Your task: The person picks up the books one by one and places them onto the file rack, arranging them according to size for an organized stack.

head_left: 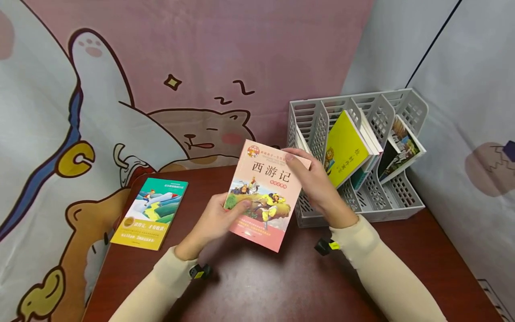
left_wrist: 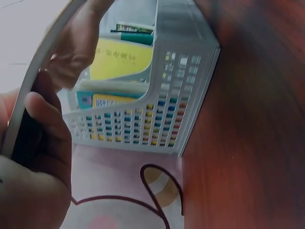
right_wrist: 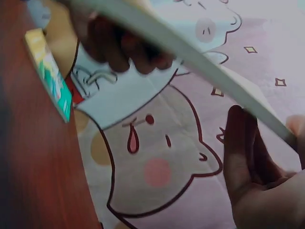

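Note:
A pink paperback book [head_left: 265, 192] with a picture of figures on its cover is held above the table, tilted, cover up. My left hand [head_left: 219, 219] grips its lower left edge, thumb on the cover and fingers beneath. At the upper right corner, my right hand [head_left: 314, 183] pinches it with the thumb on top. The left wrist view catches the book edge-on [left_wrist: 40, 62], with curled left fingers [left_wrist: 52, 129] behind it. In the right wrist view the book's edge [right_wrist: 200, 64] runs diagonally, and right-hand fingers [right_wrist: 240, 148] touch its underside.
A teal and yellow book [head_left: 150, 213] lies at the table's left. At the right stands a grey file rack [head_left: 306, 219] with several compartments, holding a yellow book [head_left: 348, 150], white-edged books [head_left: 370, 134] and a dark-covered book [head_left: 404, 143]. A cartoon-printed cloth [head_left: 225, 49] hangs behind the brown table [head_left: 257, 286].

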{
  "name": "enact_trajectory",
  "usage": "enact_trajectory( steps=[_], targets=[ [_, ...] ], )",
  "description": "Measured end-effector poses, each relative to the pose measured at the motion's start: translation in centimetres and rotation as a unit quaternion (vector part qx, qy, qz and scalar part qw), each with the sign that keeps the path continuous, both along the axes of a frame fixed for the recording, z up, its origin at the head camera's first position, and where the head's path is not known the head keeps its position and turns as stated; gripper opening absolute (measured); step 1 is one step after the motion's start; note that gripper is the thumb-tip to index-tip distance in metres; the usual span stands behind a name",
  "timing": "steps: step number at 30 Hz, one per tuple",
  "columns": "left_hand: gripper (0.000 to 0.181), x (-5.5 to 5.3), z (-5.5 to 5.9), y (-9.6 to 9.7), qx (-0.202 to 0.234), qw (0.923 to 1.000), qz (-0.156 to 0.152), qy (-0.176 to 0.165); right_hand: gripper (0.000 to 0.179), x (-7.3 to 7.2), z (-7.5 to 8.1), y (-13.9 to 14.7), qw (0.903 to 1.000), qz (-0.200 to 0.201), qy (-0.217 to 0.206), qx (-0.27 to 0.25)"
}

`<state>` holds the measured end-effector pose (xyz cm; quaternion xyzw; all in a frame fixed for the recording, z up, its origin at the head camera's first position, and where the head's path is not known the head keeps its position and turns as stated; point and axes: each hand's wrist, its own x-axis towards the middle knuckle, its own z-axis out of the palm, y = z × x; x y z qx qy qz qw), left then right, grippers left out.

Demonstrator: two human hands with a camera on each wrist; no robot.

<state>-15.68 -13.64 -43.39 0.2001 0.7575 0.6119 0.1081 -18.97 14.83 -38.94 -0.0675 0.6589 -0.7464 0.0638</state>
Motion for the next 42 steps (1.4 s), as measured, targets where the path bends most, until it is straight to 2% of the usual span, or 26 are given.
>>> enact_trajectory(
  steps=[4,9,15,21,24,30,32,34,39,42],
  targets=[
    [0.031,0.4,-0.5,0.6,0.003,0.9999,0.015,0.005,0.05,-0.1,0.3,-0.2,0.999,0.033,-0.028,-0.007],
    [0.033,0.7,-0.8,0.7,-0.003,0.9998,0.017,-0.007,0.049,-0.1,0.6,-0.4,0.9984,0.039,-0.038,0.018],
    [0.035,0.7,-0.9,0.6,0.002,0.9998,-0.004,-0.022,0.047,0.1,1.0,-0.8,0.9984,0.016,0.006,0.054],
    [0.036,0.5,-0.5,0.6,-0.003,0.9994,-0.01,-0.032,0.044,0.3,1.2,-0.7,0.9975,0.012,0.03,0.062],
    [0.035,0.4,-0.4,0.7,-0.018,0.9997,-0.008,-0.016,0.043,0.3,1.2,-0.5,0.9968,0.017,0.04,0.067],
    [0.034,-0.2,-0.1,0.8,-0.037,0.9977,0.001,0.057,0.041,0.6,1.2,0.2,0.9939,0.022,0.044,0.099],
    [0.033,-0.3,0.0,0.9,-0.037,0.9972,0.003,0.064,0.039,0.7,1.2,0.4,0.9929,0.026,0.048,0.106],
    [0.032,-0.4,0.0,1.1,-0.031,0.9979,-0.005,0.056,0.039,0.9,1.2,0.5,0.9915,0.033,0.06,0.111],
    [0.028,-0.5,-0.5,1.7,-0.017,0.998,-0.06,0.0,0.037,1.1,1.3,0.8,0.9889,0.044,0.082,0.116],
    [0.027,-0.5,-0.7,2.0,-0.025,0.9971,-0.071,-0.012,0.036,1.1,1.4,1.0,0.9867,0.052,0.092,0.124]
  ],
)
